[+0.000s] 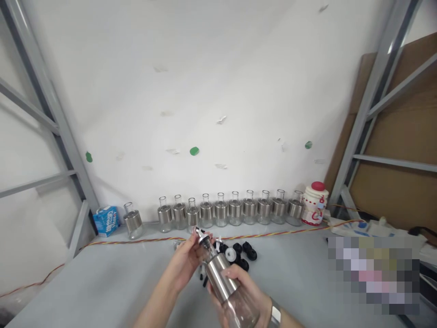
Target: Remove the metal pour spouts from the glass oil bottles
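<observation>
My right hand (246, 284) is wrapped round a glass bottle (220, 278) with a brushed metal sleeve, held tilted with its neck up and to the left. At the neck sits a silver pour spout (203, 238) with a dark lower part. The fingers of my left hand (189, 257) close on this spout near its tip; how far it sits in the neck I cannot tell. Behind and beside the bottle, black caps (244, 263) and a white round part (231, 254) lie loose on the grey table (136, 278), partly hidden by my hands.
Several similar bottles (221, 212) stand in a row along the wall, one bottle (133, 222) apart at left. A blue carton (106, 221) and a red-topped white jar (314, 204) flank them. A twisted wire (273, 234) crosses the table. Plastic bags (382, 230) lie at right.
</observation>
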The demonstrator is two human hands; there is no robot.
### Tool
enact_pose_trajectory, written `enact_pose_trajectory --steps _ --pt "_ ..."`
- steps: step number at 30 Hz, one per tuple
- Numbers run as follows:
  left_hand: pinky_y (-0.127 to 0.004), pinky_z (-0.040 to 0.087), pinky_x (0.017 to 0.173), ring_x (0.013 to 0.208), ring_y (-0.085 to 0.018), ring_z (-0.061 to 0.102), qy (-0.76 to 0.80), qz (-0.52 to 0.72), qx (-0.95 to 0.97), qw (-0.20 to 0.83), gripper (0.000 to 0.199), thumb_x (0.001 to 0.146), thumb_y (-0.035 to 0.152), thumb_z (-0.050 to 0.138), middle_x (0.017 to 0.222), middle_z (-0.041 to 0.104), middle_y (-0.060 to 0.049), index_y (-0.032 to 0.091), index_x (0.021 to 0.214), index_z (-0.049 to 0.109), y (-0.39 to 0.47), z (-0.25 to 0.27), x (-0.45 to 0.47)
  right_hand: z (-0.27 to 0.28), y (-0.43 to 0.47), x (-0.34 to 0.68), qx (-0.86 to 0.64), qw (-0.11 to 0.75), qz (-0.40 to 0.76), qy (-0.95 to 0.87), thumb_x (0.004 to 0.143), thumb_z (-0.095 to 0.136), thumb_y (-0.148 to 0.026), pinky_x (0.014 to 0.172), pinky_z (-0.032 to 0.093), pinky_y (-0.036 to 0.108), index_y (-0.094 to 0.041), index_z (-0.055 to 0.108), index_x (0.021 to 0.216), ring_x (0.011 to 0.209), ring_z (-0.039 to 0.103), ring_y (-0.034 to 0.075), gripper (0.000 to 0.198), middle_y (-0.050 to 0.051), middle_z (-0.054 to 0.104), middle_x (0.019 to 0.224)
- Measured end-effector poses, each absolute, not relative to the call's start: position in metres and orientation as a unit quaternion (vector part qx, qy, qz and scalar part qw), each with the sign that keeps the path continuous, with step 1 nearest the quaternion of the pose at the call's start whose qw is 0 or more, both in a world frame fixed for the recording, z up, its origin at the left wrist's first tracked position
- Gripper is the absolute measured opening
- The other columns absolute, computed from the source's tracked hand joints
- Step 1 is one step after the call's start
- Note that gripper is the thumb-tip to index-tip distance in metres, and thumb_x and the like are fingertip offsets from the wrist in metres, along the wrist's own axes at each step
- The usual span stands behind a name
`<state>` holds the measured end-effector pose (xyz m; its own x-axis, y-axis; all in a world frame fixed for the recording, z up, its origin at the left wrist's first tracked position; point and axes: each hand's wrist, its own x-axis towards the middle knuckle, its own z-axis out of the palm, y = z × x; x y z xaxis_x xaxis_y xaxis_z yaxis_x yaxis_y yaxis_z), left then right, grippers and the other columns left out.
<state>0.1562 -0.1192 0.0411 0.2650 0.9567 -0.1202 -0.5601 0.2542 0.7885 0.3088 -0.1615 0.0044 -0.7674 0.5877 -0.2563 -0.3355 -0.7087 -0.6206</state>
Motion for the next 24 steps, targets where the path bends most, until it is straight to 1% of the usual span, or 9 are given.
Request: enact_pose_trajectory --steps 2,4,8,11,13,15,17,20,24 --pt "-0.029 0.044 0.084 0.094 -0.02 0.059 0.26 0.506 0.286 0.771 0.031 0.077 0.034 0.055 0.101 0.064 -0.013 0.008 0.093 0.063 -0.12 0.04 0.158 -0.002 -0.159 0.31 -0.154 0.259 0.914 -0.271 0.065 0.034 -0.048 0.042 0.037 0.021 -0.007 0.055 0.084 0.041 0.05 0.011 0.049 0.002 0.056 0.052" --pt "-0.029 0.043 0.088 0.097 -0.019 0.057 0.225 0.508 0.258 0.79 0.03 0.079 0.032 0.053 0.104 0.063 -0.013 0.008 0.096 0.061 -0.121 0.038 0.16 -0.006 -0.158 0.31 -0.118 0.247 0.919 -0.284 0.064 0.033 -0.049 0.041 0.035 0.021 -0.007 0.055 0.083 0.041 0.05 0.011 0.051 0.002 0.057 0.051" --pt "-0.034 0.04 0.092 0.092 -0.017 0.06 0.18 0.528 0.247 0.792 0.026 0.08 0.025 0.052 0.1 0.063 -0.009 0.016 0.104 0.057 -0.125 0.033 0.162 -0.006 -0.159 0.31 -0.1 0.217 0.921 -0.308 0.062 0.032 -0.05 0.041 0.032 0.021 -0.007 0.055 0.086 0.038 0.048 0.011 0.054 0.002 0.057 0.05" --pt "-0.038 0.039 0.092 0.089 -0.018 0.061 0.158 0.567 0.267 0.763 0.018 0.078 0.019 0.055 0.089 0.065 -0.004 0.021 0.096 0.058 -0.125 0.033 0.161 -0.005 -0.16 0.311 -0.11 0.205 0.924 -0.302 0.061 0.034 -0.049 0.041 0.032 0.02 -0.007 0.055 0.086 0.039 0.048 0.011 0.053 0.002 0.057 0.05" --pt "-0.039 0.038 0.093 0.087 -0.018 0.062 0.158 0.576 0.279 0.752 0.011 0.077 0.018 0.057 0.082 0.066 -0.002 0.021 0.087 0.059 -0.124 0.033 0.16 -0.004 -0.159 0.312 -0.129 0.206 0.928 -0.284 0.061 0.035 -0.049 0.043 0.033 0.021 -0.007 0.055 0.084 0.04 0.05 0.011 0.052 0.003 0.058 0.052" --pt "-0.039 0.038 0.093 0.087 -0.019 0.062 0.181 0.574 0.287 0.745 0.009 0.075 0.018 0.058 0.08 0.067 -0.002 0.02 0.084 0.058 -0.122 0.034 0.158 -0.001 -0.159 0.314 -0.159 0.211 0.928 -0.264 0.062 0.036 -0.047 0.047 0.036 0.022 -0.007 0.056 0.082 0.044 0.053 0.013 0.049 0.004 0.059 0.054" --pt "-0.037 0.041 0.09 0.09 -0.021 0.062 0.224 0.567 0.295 0.735 0.012 0.073 0.02 0.061 0.081 0.067 -0.004 0.019 0.084 0.057 -0.119 0.035 0.156 0.002 -0.159 0.314 -0.201 0.212 0.919 -0.265 0.064 0.037 -0.045 0.051 0.039 0.023 -0.009 0.056 0.081 0.05 0.056 0.014 0.044 0.005 0.061 0.059" --pt "-0.03 0.046 0.078 0.091 -0.023 0.062 0.299 0.548 0.313 0.716 0.019 0.069 0.024 0.065 0.083 0.069 -0.007 0.018 0.084 0.056 -0.116 0.035 0.152 0.008 -0.161 0.313 -0.282 0.214 0.879 -0.321 0.065 0.042 -0.042 0.052 0.04 0.024 -0.01 0.055 0.081 0.053 0.059 0.016 0.038 0.007 0.062 0.063" --pt "-0.025 0.047 0.066 0.079 -0.021 0.065 0.386 0.513 0.352 0.681 0.027 0.064 0.031 0.068 0.079 0.07 -0.008 0.016 0.085 0.06 -0.114 0.039 0.147 0.015 -0.167 0.305 -0.4 0.263 0.77 -0.421 0.06 0.055 -0.033 0.047 0.042 0.025 -0.013 0.05 0.087 0.048 0.057 0.014 0.034 0.001 0.058 0.062"
